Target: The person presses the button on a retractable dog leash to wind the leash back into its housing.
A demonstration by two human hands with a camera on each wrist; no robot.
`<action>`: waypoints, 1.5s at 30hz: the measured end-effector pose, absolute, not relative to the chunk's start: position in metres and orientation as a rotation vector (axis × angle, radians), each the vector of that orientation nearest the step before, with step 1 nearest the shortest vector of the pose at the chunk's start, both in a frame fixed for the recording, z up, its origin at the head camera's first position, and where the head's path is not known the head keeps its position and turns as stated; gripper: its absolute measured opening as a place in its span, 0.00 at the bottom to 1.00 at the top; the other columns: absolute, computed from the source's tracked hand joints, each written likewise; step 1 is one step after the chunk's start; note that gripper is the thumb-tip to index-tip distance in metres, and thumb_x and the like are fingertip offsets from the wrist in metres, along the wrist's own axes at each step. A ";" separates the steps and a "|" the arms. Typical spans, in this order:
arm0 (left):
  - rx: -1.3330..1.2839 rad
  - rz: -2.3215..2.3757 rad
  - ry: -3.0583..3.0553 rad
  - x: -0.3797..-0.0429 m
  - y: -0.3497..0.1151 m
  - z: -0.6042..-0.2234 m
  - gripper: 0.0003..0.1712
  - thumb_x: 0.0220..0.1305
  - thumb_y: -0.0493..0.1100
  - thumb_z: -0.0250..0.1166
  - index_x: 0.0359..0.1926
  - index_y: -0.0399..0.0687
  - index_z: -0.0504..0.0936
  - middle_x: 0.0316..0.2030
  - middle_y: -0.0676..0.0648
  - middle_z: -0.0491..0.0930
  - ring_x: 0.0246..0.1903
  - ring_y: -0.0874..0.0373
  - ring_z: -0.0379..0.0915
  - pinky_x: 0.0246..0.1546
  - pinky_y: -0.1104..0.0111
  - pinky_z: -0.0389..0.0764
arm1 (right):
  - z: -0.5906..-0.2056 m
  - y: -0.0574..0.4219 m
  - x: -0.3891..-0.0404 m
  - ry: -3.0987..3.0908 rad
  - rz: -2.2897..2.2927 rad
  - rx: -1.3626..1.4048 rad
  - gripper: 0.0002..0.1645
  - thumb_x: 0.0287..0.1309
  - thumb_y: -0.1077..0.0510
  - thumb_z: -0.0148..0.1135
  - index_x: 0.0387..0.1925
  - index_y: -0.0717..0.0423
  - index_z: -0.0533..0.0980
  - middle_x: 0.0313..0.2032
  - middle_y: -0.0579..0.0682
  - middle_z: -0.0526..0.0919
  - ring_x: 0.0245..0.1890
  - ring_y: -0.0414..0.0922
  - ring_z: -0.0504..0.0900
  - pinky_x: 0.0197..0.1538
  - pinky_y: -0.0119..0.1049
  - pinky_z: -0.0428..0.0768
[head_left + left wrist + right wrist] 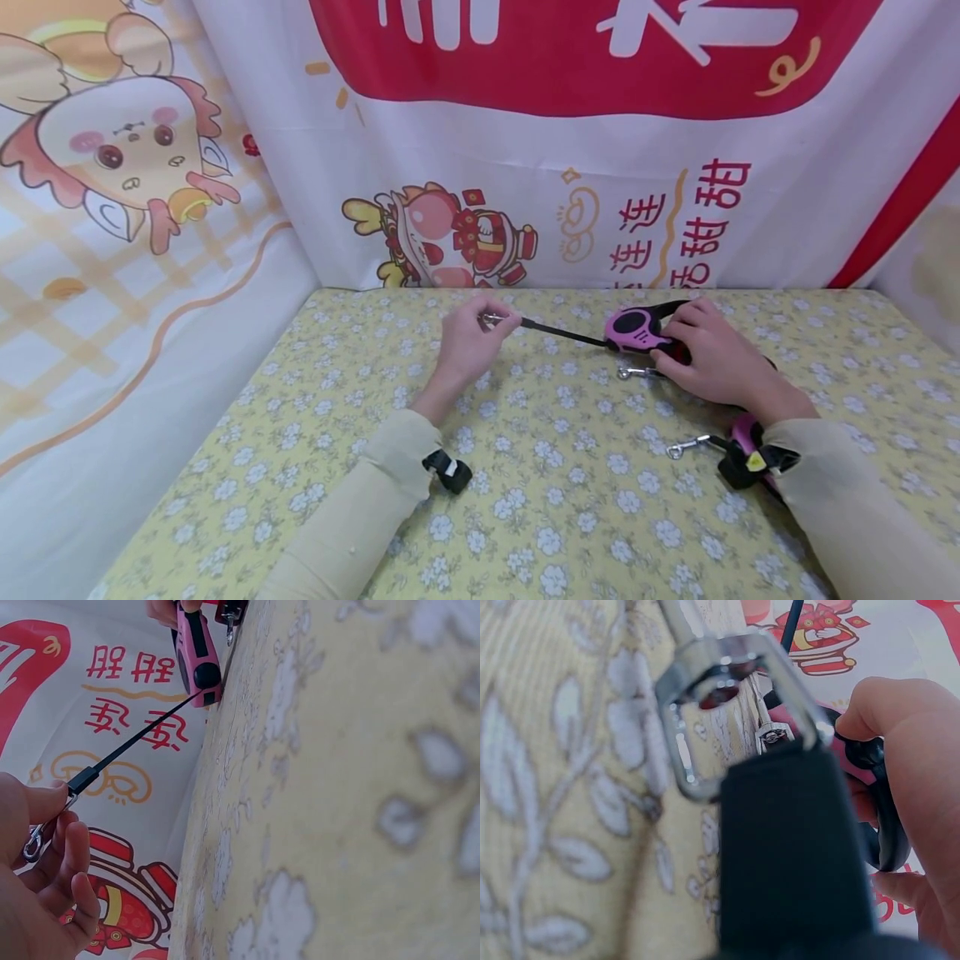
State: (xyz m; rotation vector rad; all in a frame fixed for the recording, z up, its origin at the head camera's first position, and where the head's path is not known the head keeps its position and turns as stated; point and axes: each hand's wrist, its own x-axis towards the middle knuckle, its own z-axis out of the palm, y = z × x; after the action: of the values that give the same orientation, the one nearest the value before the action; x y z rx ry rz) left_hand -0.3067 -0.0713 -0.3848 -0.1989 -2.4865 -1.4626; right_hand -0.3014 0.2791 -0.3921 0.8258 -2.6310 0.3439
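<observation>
A pink and black retractable dog leash (633,329) is at the back of the table, gripped at its handle by my right hand (708,354). In the right wrist view, the thumb (900,712) lies along the black part of the leash. My left hand (471,337) pinches the leash's metal snap hook (34,844) between thumb and fingers. Between the hands, the black cord (564,333) stretches straight out of the casing. Beneath the right hand, another metal clip (636,373) is visible; the hand hides most of what it belongs to.
A second pink leash (746,432) lies by the right cuff, partly covered, with its snap hook (686,447) pointing left. Close to the right wrist camera, a blurred black strap (791,847) with a metal loop blocks the view. A printed cloth (555,200) hangs behind the flowered tablecloth (525,500).
</observation>
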 end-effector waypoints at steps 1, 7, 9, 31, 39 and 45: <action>-0.207 -1.463 -2.487 -0.307 -0.071 -0.385 0.07 0.72 0.50 0.71 0.43 0.54 0.85 0.42 0.52 0.86 0.36 0.56 0.78 0.37 0.66 0.79 | -0.393 0.279 -0.301 -2.633 0.340 0.826 0.21 0.63 0.53 0.72 0.48 0.68 0.85 0.49 0.63 0.83 0.54 0.58 0.72 0.58 0.61 0.75; -0.227 -1.450 -2.489 -0.307 -0.070 -0.387 0.08 0.72 0.51 0.71 0.43 0.54 0.85 0.42 0.52 0.86 0.36 0.56 0.78 0.37 0.66 0.79 | -0.396 0.280 -0.303 -2.646 0.331 0.821 0.21 0.63 0.54 0.71 0.49 0.68 0.85 0.50 0.63 0.83 0.55 0.58 0.72 0.58 0.61 0.76; -0.227 -1.439 -2.490 -0.307 -0.070 -0.387 0.08 0.72 0.51 0.71 0.42 0.54 0.86 0.42 0.52 0.87 0.36 0.56 0.78 0.38 0.65 0.79 | -0.397 0.280 -0.303 -2.647 0.332 0.826 0.21 0.63 0.54 0.71 0.49 0.68 0.85 0.50 0.63 0.83 0.55 0.58 0.72 0.58 0.61 0.76; -0.278 -1.373 -2.596 -0.307 -0.069 -0.388 0.05 0.75 0.47 0.68 0.43 0.53 0.85 0.36 0.51 0.84 0.33 0.55 0.75 0.34 0.65 0.76 | -0.399 0.281 -0.304 -2.653 0.409 0.837 0.20 0.65 0.55 0.70 0.49 0.69 0.84 0.50 0.64 0.82 0.54 0.59 0.72 0.58 0.61 0.75; -0.247 -1.412 -2.568 -0.306 -0.070 -0.386 0.05 0.75 0.48 0.68 0.44 0.53 0.85 0.38 0.51 0.85 0.32 0.56 0.76 0.31 0.66 0.77 | -0.399 0.284 -0.307 -2.579 0.469 0.860 0.18 0.62 0.57 0.73 0.47 0.69 0.84 0.50 0.64 0.82 0.55 0.59 0.73 0.56 0.61 0.75; -0.280 -1.438 -2.566 -0.308 -0.070 -0.385 0.06 0.75 0.48 0.68 0.45 0.53 0.85 0.39 0.51 0.85 0.33 0.56 0.76 0.33 0.66 0.78 | -0.396 0.286 -0.305 -2.609 0.497 0.805 0.20 0.64 0.56 0.72 0.49 0.70 0.83 0.52 0.65 0.81 0.56 0.60 0.72 0.58 0.63 0.74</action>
State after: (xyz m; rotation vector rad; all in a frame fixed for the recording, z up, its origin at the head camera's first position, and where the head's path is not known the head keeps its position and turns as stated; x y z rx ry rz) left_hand -0.3076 -0.0696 -0.3854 -0.2799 -2.5656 -1.4378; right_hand -0.3053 0.2862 -0.3962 0.8050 -2.6089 0.4971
